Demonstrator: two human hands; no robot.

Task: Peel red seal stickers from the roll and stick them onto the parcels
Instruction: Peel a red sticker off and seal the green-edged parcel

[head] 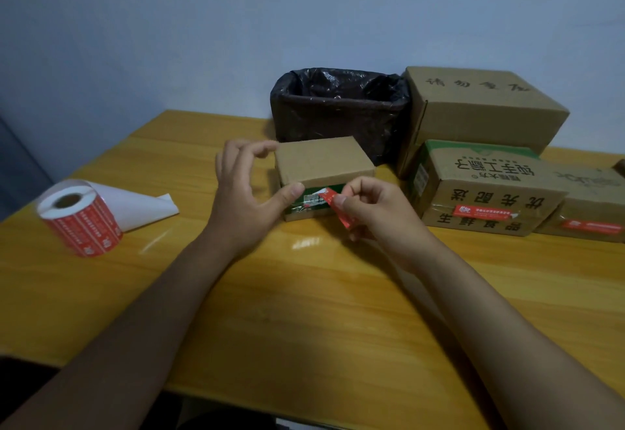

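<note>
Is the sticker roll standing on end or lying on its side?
Standing on end, slightly tilted: the sticker roll rests on the table with its hollow core facing up.

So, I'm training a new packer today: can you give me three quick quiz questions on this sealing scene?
1. True or false: the right hand pinches a red sticker.
2. Which hand steadies the small box?
3. Where is the sticker roll? A) in the black-lined bin B) on the table, left of the hands C) on a box

Key: 1 true; 2 the left hand; 3 B.
</note>
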